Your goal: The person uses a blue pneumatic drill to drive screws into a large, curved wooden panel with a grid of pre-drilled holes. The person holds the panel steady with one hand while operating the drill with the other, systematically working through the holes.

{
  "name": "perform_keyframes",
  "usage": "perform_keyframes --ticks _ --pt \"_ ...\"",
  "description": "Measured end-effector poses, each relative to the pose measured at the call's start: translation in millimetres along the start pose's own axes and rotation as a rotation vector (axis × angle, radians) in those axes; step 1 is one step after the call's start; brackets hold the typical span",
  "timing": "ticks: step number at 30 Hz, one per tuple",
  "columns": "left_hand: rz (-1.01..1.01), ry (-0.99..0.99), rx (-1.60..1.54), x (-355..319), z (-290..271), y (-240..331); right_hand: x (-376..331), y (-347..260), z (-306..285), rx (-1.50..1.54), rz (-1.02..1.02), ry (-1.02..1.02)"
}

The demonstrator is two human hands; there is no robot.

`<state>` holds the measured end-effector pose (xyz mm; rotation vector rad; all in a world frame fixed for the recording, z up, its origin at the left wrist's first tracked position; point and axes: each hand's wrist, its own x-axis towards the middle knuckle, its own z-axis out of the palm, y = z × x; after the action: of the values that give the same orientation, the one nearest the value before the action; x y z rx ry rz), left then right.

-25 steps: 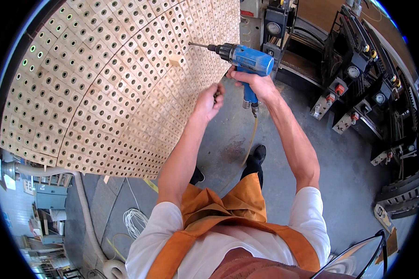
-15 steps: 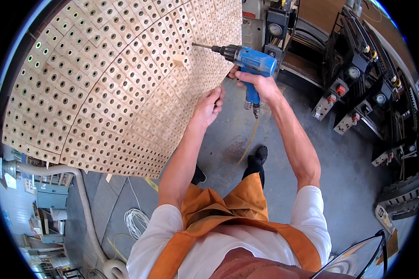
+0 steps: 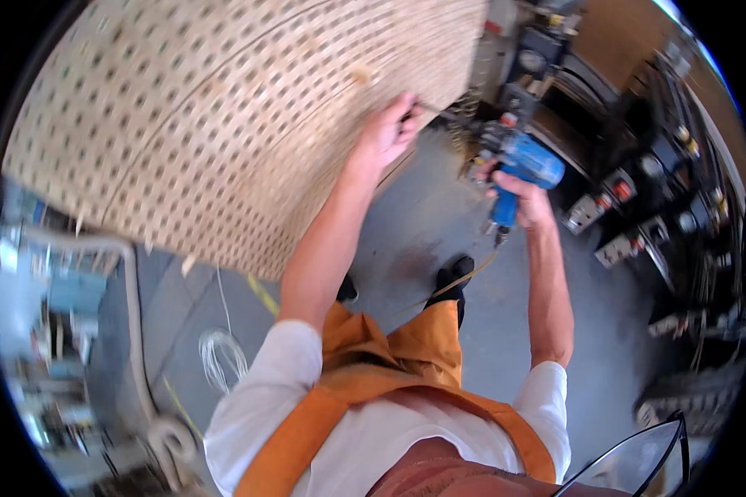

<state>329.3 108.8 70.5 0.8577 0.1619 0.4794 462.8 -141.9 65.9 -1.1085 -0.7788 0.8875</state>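
My right hand [image 3: 518, 195] is wrapped round the handle of a blue pneumatic drill [image 3: 532, 162], off to the right of a large wooden panel. A thin dark bit [image 3: 443, 114] points left from its chuck toward my left hand. The fingers of my left hand [image 3: 389, 128] are curled together by the bit's tip, in front of the panel's lower right part; blur hides what they hold, if anything. The panel [image 3: 249, 124] is made of many small pale blocks with round holes. A small pale wooden block [image 3: 361, 74] stands out from its face.
A yellowish air hose [image 3: 472, 275] runs down from the drill past my shoes. Dark machines with gauges and red parts [image 3: 617, 190] line the right side. On the left are a grey flexible duct [image 3: 133, 323] and a coil of white cable [image 3: 222, 358] on the floor.
The drill in my right hand has moved right and down, away from the panel. My left hand has risen to the bit's tip. The whole view has shifted and blurred.
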Motion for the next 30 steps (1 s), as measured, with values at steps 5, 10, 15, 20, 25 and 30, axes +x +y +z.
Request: perform_keyframes --ticks 5,10,15,20,25,30 --pt "-0.003 0.262 0.066 -9.7 6.3 -13.3 -9.4 13.6 23.8 -0.279 -0.028 0.076" --pt "-0.033 0.188 0.131 -2.8 8.8 -2.8 -5.8 24.7 19.9 0.048 -0.005 0.085" --pt "0.048 0.17 0.11 10.7 20.7 -13.1 -2.2 26.3 17.5 -0.049 -0.01 0.161" --pt "0.205 0.184 -0.193 35.3 39.5 -1.6 25.5 8.4 38.7 -0.045 -0.079 0.179" --pt "0.294 0.006 -0.318 56.1 34.5 22.3 52.4 -19.9 54.2 0.04 -0.107 0.128" --pt "0.311 0.059 -0.333 61.6 34.4 21.3 66.0 -23.3 51.8 0.095 -0.065 0.101"
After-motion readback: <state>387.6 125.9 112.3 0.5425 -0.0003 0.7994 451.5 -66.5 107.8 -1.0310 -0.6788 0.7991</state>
